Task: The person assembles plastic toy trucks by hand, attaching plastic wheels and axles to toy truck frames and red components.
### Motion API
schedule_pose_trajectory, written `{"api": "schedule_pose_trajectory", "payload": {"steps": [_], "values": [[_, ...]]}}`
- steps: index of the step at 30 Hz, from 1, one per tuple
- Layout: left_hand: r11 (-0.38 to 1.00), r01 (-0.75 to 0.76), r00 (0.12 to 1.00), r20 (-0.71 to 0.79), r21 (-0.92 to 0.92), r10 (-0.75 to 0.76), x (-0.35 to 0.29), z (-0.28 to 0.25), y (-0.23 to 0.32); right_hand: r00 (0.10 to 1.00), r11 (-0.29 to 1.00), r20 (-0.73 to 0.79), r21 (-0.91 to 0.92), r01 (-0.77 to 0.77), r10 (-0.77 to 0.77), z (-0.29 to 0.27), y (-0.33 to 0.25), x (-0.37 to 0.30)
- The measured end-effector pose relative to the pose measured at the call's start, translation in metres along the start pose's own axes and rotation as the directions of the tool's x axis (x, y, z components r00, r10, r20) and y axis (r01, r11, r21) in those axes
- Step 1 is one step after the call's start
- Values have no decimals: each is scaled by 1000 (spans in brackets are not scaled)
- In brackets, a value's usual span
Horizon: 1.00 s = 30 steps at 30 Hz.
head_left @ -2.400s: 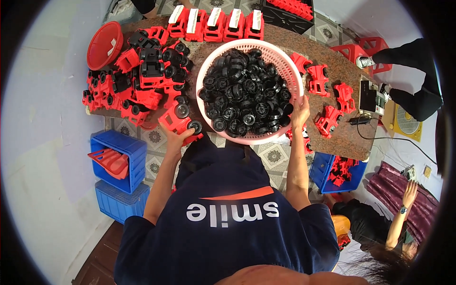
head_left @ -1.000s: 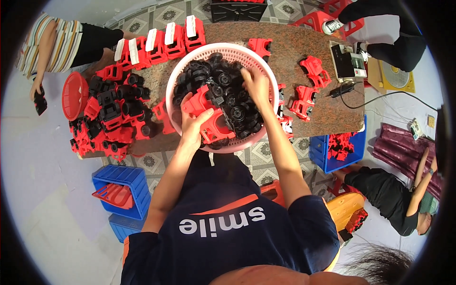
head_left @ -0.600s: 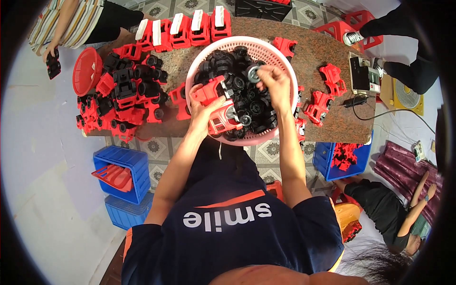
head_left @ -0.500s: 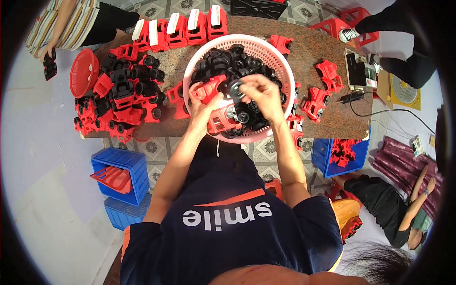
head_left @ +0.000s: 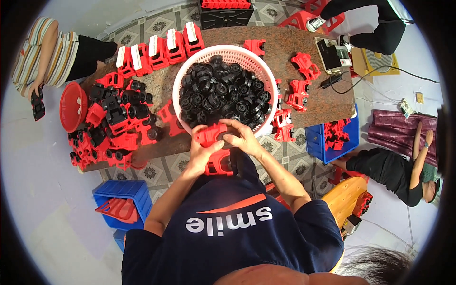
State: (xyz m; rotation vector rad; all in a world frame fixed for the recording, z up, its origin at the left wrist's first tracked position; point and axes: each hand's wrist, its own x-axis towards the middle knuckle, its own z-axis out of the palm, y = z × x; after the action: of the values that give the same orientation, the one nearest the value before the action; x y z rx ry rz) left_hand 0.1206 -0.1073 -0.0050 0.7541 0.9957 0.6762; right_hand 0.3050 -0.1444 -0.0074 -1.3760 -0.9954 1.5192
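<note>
A red plastic toy truck body (head_left: 218, 163) is gripped in my left hand (head_left: 201, 153), just in front of the near rim of a pink basket (head_left: 177, 90). My right hand (head_left: 245, 140) is closed at the right side of the body, fingers curled round a black toy wheel that they mostly cover. Whether the wheel is seated on the body cannot be made out. Loose black wheels (head_left: 221, 89) fill the basket beyond my hands.
Heaped toy trucks (head_left: 116, 111) lie left on the stone table (head_left: 266, 35) beside a red basket (head_left: 66, 121). Upright red bodies (head_left: 173, 47) line the back; others (head_left: 299, 94) lie right. Blue crates (head_left: 354, 140) flank the table. Co-workers (head_left: 399, 173) are nearby.
Both hands have drawn back from over the basket to its near rim with the truck body. The right hand's wheel has come against the body. The whole view has shifted.
</note>
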Motion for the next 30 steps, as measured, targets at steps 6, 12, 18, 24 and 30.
{"api": "schedule_pose_trajectory", "payload": {"steps": [6,12,18,24,30], "values": [[963,-30,985,-171,-268,-16,36,17,19,844,414,-203,-910,25,-496,-93,44,156],[938,-173,952,-295,-301,81,91,40,48,952,-245,218,-956,164,-213,-153,95,246],[933,-229,906,-411,-277,101,105,52,48,941,921,-117,-275,277,-318,-150,13,184],[937,-256,909,-390,-237,149,110,62,47,986,971,161,240,14,-54,-107,-66,84],[950,-269,937,-274,-160,219,100,57,61,986,993,118,-1,119,-118,-80,-52,59]]}}
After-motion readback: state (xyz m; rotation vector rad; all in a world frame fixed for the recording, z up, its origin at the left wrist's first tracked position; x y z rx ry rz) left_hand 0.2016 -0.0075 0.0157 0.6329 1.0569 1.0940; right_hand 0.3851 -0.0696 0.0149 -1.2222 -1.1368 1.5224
